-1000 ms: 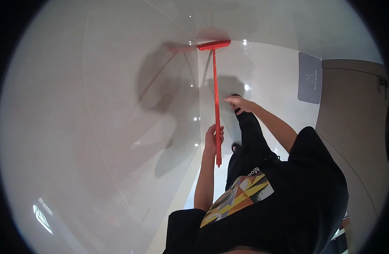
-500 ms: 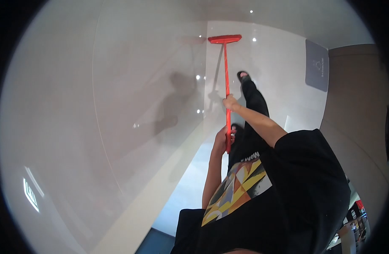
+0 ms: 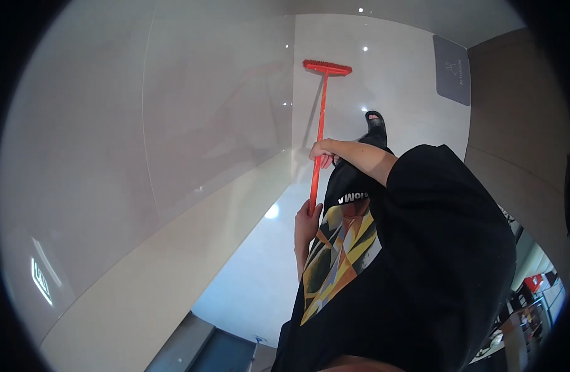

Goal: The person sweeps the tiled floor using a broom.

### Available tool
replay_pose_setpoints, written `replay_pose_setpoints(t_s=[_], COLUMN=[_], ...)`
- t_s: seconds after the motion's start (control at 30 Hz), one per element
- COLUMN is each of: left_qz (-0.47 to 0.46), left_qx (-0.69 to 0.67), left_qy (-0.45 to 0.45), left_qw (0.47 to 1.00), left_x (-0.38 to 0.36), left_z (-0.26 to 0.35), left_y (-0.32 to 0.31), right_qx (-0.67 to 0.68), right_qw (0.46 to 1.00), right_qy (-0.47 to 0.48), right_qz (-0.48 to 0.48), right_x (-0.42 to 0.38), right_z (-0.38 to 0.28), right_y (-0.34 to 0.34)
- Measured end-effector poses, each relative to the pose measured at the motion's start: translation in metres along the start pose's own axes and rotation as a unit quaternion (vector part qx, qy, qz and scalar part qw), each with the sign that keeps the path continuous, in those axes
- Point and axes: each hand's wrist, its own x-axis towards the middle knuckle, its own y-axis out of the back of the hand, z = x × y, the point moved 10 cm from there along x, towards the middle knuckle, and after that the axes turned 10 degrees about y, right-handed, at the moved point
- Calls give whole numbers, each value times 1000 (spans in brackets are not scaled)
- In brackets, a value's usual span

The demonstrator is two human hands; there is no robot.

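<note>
The red broom (image 3: 322, 115) slants away from my body, its bristled head (image 3: 327, 67) low over or on the pale floor; contact is hard to judge. Around the middle of the handle, my right hand (image 3: 322, 153) is wrapped, with some fingers showing past the stick. Close to my shirt, my left hand (image 3: 307, 219) grips the handle's near end, covering its tip. A dark shadow of the broom falls just left of the handle.
A glossy pale wall (image 3: 217, 111) rises on the left. My sandalled foot (image 3: 375, 118) is right of the handle. A grey bathroom mat (image 3: 452, 69) lies by a brown panel (image 3: 514, 105) at right. Shelved items (image 3: 527, 319) show at lower right.
The broom head has come slightly nearer and tilted, showing its bristles. Both hands have shifted left, my left hand also lower. One foot has moved right, and the view has turned a little.
</note>
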Motion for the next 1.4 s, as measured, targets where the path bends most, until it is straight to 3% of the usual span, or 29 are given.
replay_pose_setpoints(t_s=[0.1, 0.23, 0.27, 0.3, 0.33, 0.4, 0.5, 0.63, 0.7, 0.73, 0.8, 0.83, 0.9, 0.93, 1.13, 1.2, 1.27, 1.4], left_qz=[15, -6, -32, -59, -66, -170, -174, -148, -154, -162, -153, -156, -151, -153, -142, -129, -108, -14], left_qx=[54, -39, -76, -112, -110, -199, -229, -211, -178, -146, -163, -214, -271, -314, -410, -439, -462, -390], left_qy=[-36, -113, -89, -65, -73, -29, -44, 35, 42, 42, 26, 63, 98, 133, 207, 245, 268, 252], left_qw=[998, 993, 993, 990, 989, 965, 957, 966, 971, 975, 974, 962, 946, 927, 877, 854, 838, 885], left_x=[29, 112, 135, 153, 168, 197, 238, 283, 297, 301, 300, 292, 273, 260, 147, 95, 44, -25], left_z=[11, 0, -13, -18, -16, -9, 34, 83, 116, 129, 144, 137, 115, 94, -87, -157, -205, -247], left_y=[39, 70, 64, 54, 43, -3, -79, -161, -193, -208, -219, -219, -216, -215, -185, -175, -158, -115], right_qx=[74, 36, 44, 51, 56, 133, 79, 63, -35, -34, -55, -54, -46, -55, -192, -246, -303, -305], right_qw=[989, 971, 948, 918, 914, 870, 830, 864, 839, 844, 844, 848, 911, 911, 956, 957, 951, 945], right_qy=[95, 122, 126, 127, 126, 198, 218, 231, 148, 147, 224, 223, 168, 172, 46, 124, 15, -3], right_qz=[86, 205, 290, 373, 382, 431, 507, 443, 522, 516, 485, 478, 374, 371, 218, 88, -55, -115], right_x=[15, 17, 12, 6, 6, -7, -4, -33, -39, -31, -18, -28, -44, -46, -6, 29, 70, 44], right_z=[-48, -119, -123, -119, -109, -87, -39, -7, 14, 26, 35, 33, 27, 25, 66, 87, 119, 115], right_y=[15, 38, 49, 64, 74, 113, 202, 271, 324, 342, 358, 347, 292, 272, 77, 1, -71, -151])
